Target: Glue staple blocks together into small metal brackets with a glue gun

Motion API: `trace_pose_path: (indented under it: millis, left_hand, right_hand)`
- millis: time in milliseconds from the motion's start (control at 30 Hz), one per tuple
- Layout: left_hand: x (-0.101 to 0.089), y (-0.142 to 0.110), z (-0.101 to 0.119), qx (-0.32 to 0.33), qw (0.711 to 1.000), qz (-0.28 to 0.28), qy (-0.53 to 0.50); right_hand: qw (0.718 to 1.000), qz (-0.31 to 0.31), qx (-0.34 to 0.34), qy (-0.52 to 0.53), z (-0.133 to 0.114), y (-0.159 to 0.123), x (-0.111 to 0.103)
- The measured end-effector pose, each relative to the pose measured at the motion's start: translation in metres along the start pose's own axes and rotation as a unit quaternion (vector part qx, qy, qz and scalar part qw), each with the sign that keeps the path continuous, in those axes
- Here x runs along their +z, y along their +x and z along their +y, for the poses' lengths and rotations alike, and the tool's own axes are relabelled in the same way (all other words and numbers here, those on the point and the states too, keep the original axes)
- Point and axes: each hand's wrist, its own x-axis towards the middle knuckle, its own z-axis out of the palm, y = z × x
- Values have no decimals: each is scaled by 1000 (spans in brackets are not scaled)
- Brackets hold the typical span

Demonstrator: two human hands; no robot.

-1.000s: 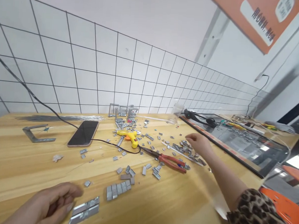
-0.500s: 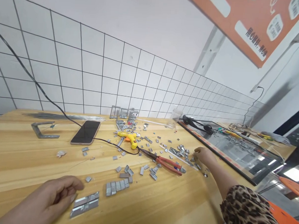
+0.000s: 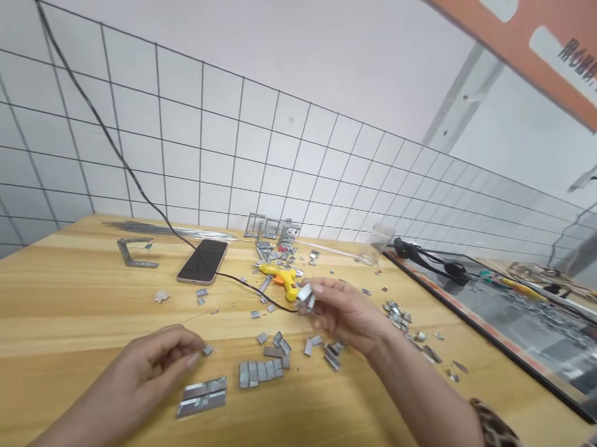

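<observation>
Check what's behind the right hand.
Beyond the right hand, toward the wall, the yellow glue gun shows, its handle near the held metal. Whatever lies directly behind the hand is covered.

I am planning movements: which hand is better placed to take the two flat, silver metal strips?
Probably the left hand: it is beside these strips and grips nothing visible. The right hand, farther away, holds small silver metal pieces.

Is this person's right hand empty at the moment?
No, the right hand holds at least one small metal piece between the thumb and fingers, above the table.
</observation>
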Motion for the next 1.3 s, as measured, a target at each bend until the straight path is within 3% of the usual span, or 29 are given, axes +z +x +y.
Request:
trace_pose_path:
  millis: [67,167,400,567,733,933,1133,1300]
  left_hand:
    - [1,-1,-2,9,999,-35,-28]
    - [2,-1,-3,-2,996,-13,-86]
    - [6,0,-2,-42,971,-5,-233]
    - [5,1,-1,-75,967,1,-244]
    - [0,-2,1,-88,956,-77,-268]
    - [0,-3,-2,-105,931,-110,-332]
    - [0,-3,-4,-126,914,-118,-366]
    - [1,-1,-6,-124,922,-104,-352]
  right_hand:
    - [996,-73,28,40,14,7,38]
    - [987,-132,55,76,31,19,73]
    - [982,-174,40,63,55,31,111]
    - [982,-177,47,41,63,28,111]
    - [973,-209,81,58,58,22,103]
    - [967,-225,90,76,57,19,103]
    - [967,-227,93,65,57,21,101]
    - [967,-219,115,66,57,22,103]
